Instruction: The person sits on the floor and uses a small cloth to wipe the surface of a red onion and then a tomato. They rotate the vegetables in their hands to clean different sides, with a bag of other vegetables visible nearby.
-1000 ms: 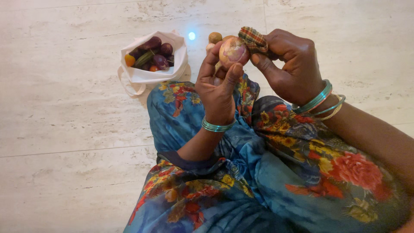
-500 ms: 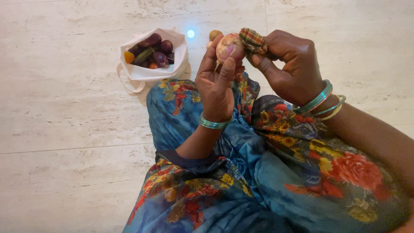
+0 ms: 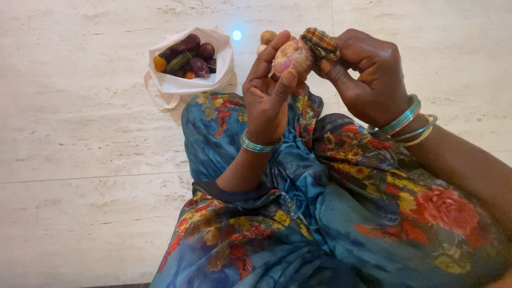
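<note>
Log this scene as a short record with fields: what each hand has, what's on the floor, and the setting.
left hand: holds a pinkish onion in its fingers
right hand: presses a checked cloth against the onion
floor: pale stone tiles
white bag: open, with purple, green and orange vegetables inside
beyond the hands: small brown round vegetables on the floor
clothing: blue floral fabric over the lap

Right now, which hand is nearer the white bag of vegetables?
Left. The left hand, holding the onion, is just right of the white bag; the right hand, holding the checked cloth, is farther right.
</note>
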